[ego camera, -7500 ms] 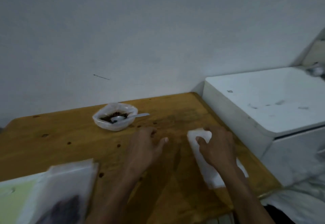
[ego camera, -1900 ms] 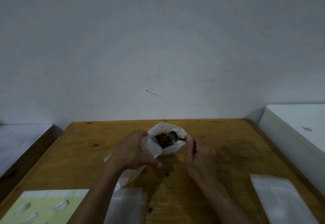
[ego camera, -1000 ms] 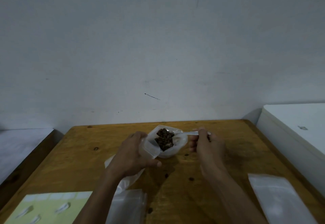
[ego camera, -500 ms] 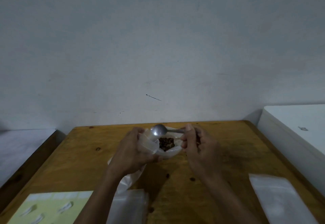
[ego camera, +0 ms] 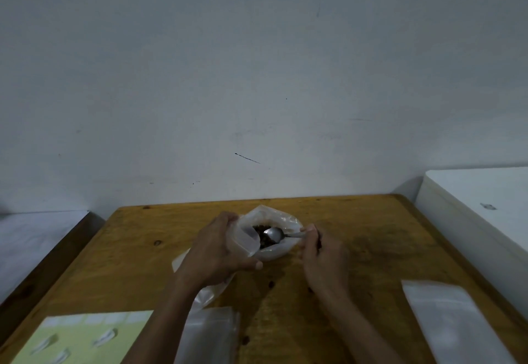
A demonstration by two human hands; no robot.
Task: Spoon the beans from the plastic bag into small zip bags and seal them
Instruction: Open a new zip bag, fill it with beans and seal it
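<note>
Wooden table [ego camera: 371, 249], zip-bag stacks [ego camera: 454, 323] flanking, left hand [ego camera: 220, 252] gripping small zip bag [ego camera: 245, 239], right hand [ego camera: 323, 255] pinching spoon [ego camera: 275, 234] over beans [ego camera: 261, 235]

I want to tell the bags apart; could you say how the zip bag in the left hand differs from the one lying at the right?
The held zip bag is open and raised; the right zip bag lies flat, untouched. Both are clear plastic.

I sit at a wooden table [ego camera: 357, 249] with dark knots in its yellow-brown top, pushed against a plain grey-white wall [ego camera: 257, 78] marked by one short dark streak [ego camera: 247, 158]. A white cabinet [ego camera: 480, 203] stands just to my right, a pale surface [ego camera: 37, 235] lower to my left; the light is dim
</note>
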